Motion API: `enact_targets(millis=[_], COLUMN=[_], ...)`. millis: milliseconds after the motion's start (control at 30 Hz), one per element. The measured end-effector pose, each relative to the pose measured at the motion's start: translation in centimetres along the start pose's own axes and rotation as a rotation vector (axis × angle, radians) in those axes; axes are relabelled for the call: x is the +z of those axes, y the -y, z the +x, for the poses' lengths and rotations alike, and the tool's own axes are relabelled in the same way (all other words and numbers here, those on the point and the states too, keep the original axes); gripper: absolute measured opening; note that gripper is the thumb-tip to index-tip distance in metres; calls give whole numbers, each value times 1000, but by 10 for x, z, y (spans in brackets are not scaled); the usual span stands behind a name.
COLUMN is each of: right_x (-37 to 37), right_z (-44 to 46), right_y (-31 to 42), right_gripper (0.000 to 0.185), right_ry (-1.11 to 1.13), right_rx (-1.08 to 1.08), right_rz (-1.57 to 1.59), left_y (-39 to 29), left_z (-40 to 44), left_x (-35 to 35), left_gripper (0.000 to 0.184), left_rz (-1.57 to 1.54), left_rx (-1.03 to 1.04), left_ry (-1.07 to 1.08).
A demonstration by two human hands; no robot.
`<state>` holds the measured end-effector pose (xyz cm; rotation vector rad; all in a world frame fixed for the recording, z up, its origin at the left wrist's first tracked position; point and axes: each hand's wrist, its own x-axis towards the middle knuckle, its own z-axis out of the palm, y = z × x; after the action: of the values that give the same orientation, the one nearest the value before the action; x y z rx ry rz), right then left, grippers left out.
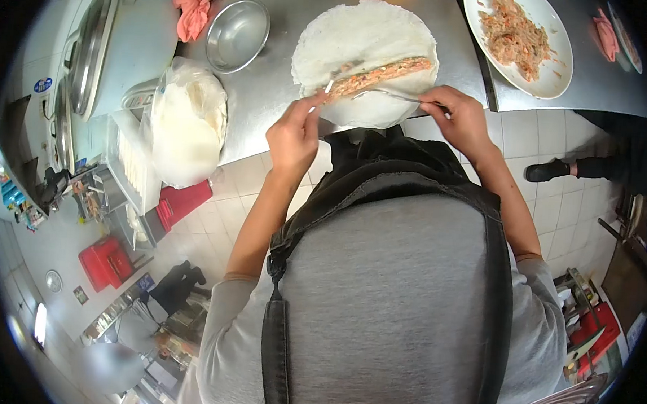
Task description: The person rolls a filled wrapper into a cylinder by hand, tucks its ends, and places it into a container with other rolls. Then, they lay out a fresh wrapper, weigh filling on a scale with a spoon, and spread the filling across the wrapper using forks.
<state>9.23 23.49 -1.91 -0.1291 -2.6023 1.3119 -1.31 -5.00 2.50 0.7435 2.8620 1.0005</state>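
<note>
1. Through the head camera I see the left hand [295,137] with fingers closed on a slim, light-coloured utensil [331,85], too small for me to identify, at the left end of a strip of filling [379,76].
2. My view of the right hand [460,121] shows its fingers pinching the handle of a metal utensil [397,95], which lies low across the wrapper, just on the near side of the filling.
3. The round white wrapper [356,37] lies spread on the steel table [259,105], at its near edge; the orange, green-flecked strip runs slantwise across it, rising to the right.
4. To the right I make out a white plate [562,71] bearing a loose heap of similar filling [515,37].
5. Left of the wrapper I see a metal bowl [237,36], a pink cloth [192,14] and, nearer, a clear plastic bag [190,124] holding pale, round sheets.
</note>
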Motion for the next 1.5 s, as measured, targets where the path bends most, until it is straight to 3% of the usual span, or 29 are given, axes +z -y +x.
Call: enact_targets(millis=[67,133,267,300,400,433,467,600,667,733,800,867,933,1000,1033,1067,1167,1267,1367,1500], right_x=[3,3,1,4,23,23,20,16,27,39,41,29,13,-9,-25,-36,-72,-100,-116,-114], right_z=[4,6,-4,-4,7,10,11,5,8,11,12,6,-3,-10,-13,-19,-27,-39,-40,-30], right_y=[4,5,-5,-2,17,21,20,10,20,28,30,29,26,24,32,35,33,24,9,1], right_gripper=[9,10,10,10,10,9,9,9,9,9,8,8,8,12,17,17,24,26,26,31], right_ry=[14,-11,-35,-27,66,35,33,66,86,76,44,32,29,-36,-28,-38,-389,-456,-463,-385], right_rx=[-54,21,22,25,-90,-73,-75,2,-165,-179,-120,-106,-97,23,204,206,170,329,316,342], right_rz=[-85,-151,19,19,-136,-153,-153,-64,-102,-139,-142,-102,-59,33,72,64,-62,-212,-448,-697], left_y=[9,13,34,27,28,31,32,40,35,36,41,44,40,37,18,7,-34,-102,-146,-172], left_z=[-7,-15,-18,-14,-20,-24,-28,-33,-26,-29,-36,-42,-40,-26,-12,0,50,85,114,144], left_x=[5,1,-19,-26,-21,-20,-24,-34,-33,-27,-25,-38,-54,-61,-62,-55,-22,5,42,93], left_gripper=[26,28,25,26,24,24,24,24,24,26,28,28,28,29,29,29,34,36,36,39], left_rz=[46,26,-102,-7,49,38,39,-53,17,9,87,73,-20,24,13,6,-134,19,60,355], left_rx=[25,196,-19,-80,-55,74,76,35,-13,-69,123,139,-81,-116,-119,-107,287,515,636,777], left_ry=[41,19,-38,-11,44,27,25,-36,-43,1,5,-5,-19,-30,-31,-29,-49,84,134,284])
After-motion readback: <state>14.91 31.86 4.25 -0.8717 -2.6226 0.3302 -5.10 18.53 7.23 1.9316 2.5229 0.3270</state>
